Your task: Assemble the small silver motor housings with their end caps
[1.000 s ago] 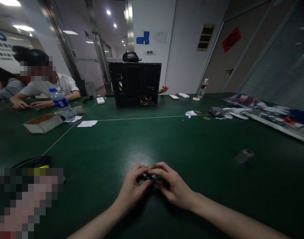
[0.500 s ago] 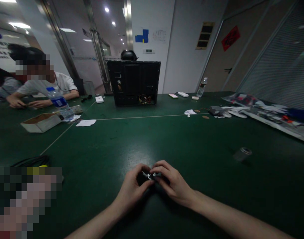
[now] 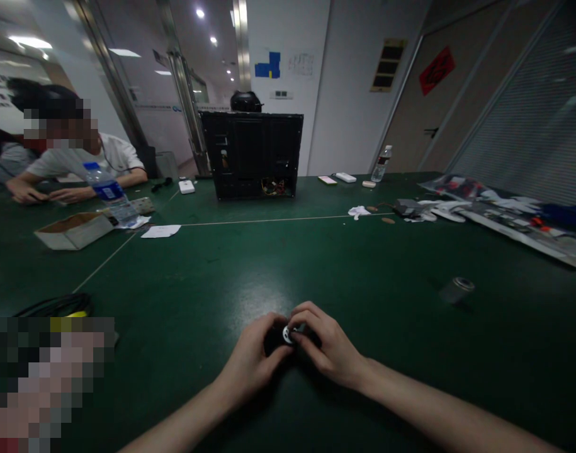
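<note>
Both my hands meet low in the middle of the dark green table. My left hand and my right hand have their fingers curled round one small dark part with a pale round piece showing between the fingertips. The fingers hide most of it, and I cannot make out what it is. To the right, apart from my hands, a small grey cylinder lies on the table.
A black computer case stands at the far middle. At the left are a cardboard box, a water bottle and a seated person. Papers and parts lie at the far right, and black cables at the near left.
My fingers have shifted on the small part, and its pale round piece now shows more plainly. The view has tilted slightly.
</note>
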Available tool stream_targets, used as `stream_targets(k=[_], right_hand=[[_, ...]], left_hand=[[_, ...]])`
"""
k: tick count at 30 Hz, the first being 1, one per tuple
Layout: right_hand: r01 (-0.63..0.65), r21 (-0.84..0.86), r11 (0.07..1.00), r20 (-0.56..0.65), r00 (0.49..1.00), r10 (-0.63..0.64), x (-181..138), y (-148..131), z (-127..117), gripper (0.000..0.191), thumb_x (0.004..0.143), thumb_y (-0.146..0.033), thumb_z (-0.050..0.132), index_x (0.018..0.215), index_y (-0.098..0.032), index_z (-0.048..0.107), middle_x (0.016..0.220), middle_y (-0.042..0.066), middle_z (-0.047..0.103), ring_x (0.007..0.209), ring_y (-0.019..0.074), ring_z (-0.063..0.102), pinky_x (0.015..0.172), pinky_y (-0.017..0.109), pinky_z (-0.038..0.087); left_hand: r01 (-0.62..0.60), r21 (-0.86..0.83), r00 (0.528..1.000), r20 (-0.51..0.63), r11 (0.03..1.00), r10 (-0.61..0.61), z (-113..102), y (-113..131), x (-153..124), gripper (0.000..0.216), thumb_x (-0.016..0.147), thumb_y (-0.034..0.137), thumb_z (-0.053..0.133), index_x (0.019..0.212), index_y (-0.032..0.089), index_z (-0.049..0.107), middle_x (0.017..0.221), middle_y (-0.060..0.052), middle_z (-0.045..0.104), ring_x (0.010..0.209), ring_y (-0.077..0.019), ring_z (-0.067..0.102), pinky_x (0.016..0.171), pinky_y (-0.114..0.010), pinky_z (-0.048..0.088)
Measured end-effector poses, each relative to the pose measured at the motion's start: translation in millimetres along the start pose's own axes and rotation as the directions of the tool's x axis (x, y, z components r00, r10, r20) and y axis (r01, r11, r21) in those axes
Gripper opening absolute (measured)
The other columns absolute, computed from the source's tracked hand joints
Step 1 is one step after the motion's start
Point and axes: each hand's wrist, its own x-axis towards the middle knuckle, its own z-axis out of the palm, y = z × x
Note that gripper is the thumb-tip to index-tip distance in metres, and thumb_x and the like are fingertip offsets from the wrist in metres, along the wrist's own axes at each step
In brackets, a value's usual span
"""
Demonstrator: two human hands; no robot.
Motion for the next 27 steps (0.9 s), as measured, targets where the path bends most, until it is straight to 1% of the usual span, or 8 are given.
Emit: stream_targets(k=[3,6,10,12,15,18,23,27], right_hand=[[-0.010,0.007,1.000,0.000,1.000,0.010,0.0,0.4,-1.0,0.017,0.088,-0.010,0.048,0.099,-0.020,0.055,0.096,0.005,0.056,0.088,0.0167,0.056,0.079,0.030,0.048],[-0.030,0.009,1.000,0.033,0.999,0.030,-0.4,1.5,-2.4,0.025,0.088,-0.014,0.050,0.112,-0.021,0.053,0.105,0.007,0.055,0.098,0.0186,0.055,0.086,0.034,0.047],[-0.058,-0.014,0.998,0.119,0.991,0.059,-1.7,3.7,-2.0,0.060,0.076,-0.025,0.070,0.129,-0.020,0.042,0.123,0.010,0.048,0.110,0.0237,0.050,0.093,0.039,0.045],[-0.061,-0.025,0.998,0.141,0.988,0.063,-2.5,5.4,-0.1,0.073,0.069,-0.022,0.074,0.132,-0.020,0.037,0.126,0.011,0.046,0.113,0.0249,0.049,0.096,0.040,0.044],[-0.060,-0.017,0.998,0.118,0.991,0.062,-3.3,7.7,2.8,0.064,0.071,-0.011,0.066,0.128,-0.021,0.038,0.122,0.010,0.048,0.111,0.0231,0.049,0.095,0.039,0.043],[-0.051,-0.007,0.999,0.101,0.994,0.051,-3.3,7.8,3.1,0.053,0.073,-0.008,0.060,0.121,-0.021,0.042,0.116,0.009,0.050,0.106,0.0212,0.051,0.092,0.037,0.045],[-0.017,-0.018,1.000,0.127,0.992,0.019,-2.8,6.3,0.8,0.055,0.073,-0.009,0.059,0.124,-0.020,0.041,0.119,0.010,0.050,0.112,0.0225,0.049,0.096,0.038,0.043],[-0.023,-0.030,0.999,0.135,0.991,0.027,-3.3,7.4,1.5,0.058,0.071,-0.008,0.060,0.125,-0.020,0.041,0.122,0.011,0.047,0.113,0.0235,0.049,0.095,0.039,0.044]], left_hand=[[0.000,-0.003,1.000,-0.008,1.000,0.000,-0.5,-1.1,0.8,0.021,0.079,0.014,0.063,0.100,0.017,0.062,0.098,-0.007,0.067,0.092,-0.0242,0.061,0.084,-0.035,0.046],[-0.007,-0.097,0.999,-0.033,0.995,0.004,-1.4,-3.0,2.6,0.019,0.083,0.018,0.060,0.102,0.018,0.060,0.100,-0.007,0.068,0.094,-0.0230,0.062,0.086,-0.033,0.046],[0.030,-0.198,0.998,-0.050,0.980,-0.041,-1.8,-7.6,3.5,0.023,0.085,0.023,0.057,0.108,0.016,0.059,0.104,-0.008,0.067,0.097,-0.0234,0.062,0.085,-0.033,0.047],[0.037,-0.213,0.998,-0.041,0.976,-0.047,-1.6,-9.2,3.4,0.024,0.086,0.026,0.056,0.108,0.016,0.059,0.104,-0.008,0.067,0.097,-0.0240,0.061,0.085,-0.033,0.048],[0.012,-0.209,1.000,-0.021,0.978,-0.017,-1.9,-8.5,3.2,0.024,0.086,0.027,0.055,0.107,0.016,0.061,0.102,-0.007,0.067,0.098,-0.0244,0.061,0.087,-0.033,0.046],[-0.009,-0.178,1.000,0.013,0.984,0.011,-3.4,-4.9,3.2,0.023,0.089,0.026,0.052,0.107,0.018,0.062,0.103,-0.006,0.068,0.098,-0.0238,0.061,0.088,-0.032,0.045],[-0.020,-0.170,1.000,0.016,0.985,0.023,-5.4,-0.5,3.4,0.021,0.091,0.027,0.048,0.105,0.018,0.062,0.102,-0.006,0.067,0.097,-0.0228,0.061,0.088,-0.032,0.045],[-0.017,-0.175,0.998,-0.060,0.984,0.006,-4.3,-2.1,3.7,0.015,0.090,0.027,0.051,0.100,0.019,0.059,0.097,-0.004,0.066,0.093,-0.0211,0.061,0.084,-0.030,0.046]])
